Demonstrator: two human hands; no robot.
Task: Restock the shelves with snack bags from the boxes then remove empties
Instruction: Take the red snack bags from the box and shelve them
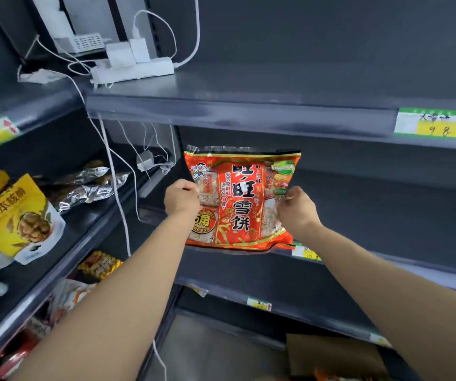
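Note:
A large red snack bag (242, 198) with Chinese print stands upright at the front edge of the middle dark grey shelf (386, 215). My left hand (181, 200) grips the bag's left edge and my right hand (295, 209) pinches its right edge. The bag's lower edge is at the shelf lip. A brown cardboard box (337, 356) sits on the floor at the bottom right, partly cut off by the frame.
The top shelf (249, 105) carries a white power strip (133, 70) with trailing cables. The left shelving holds a yellow snack bag (15, 215), silver foil bags (89, 185) and more packets below. A price tag (438, 125) marks the top shelf's front.

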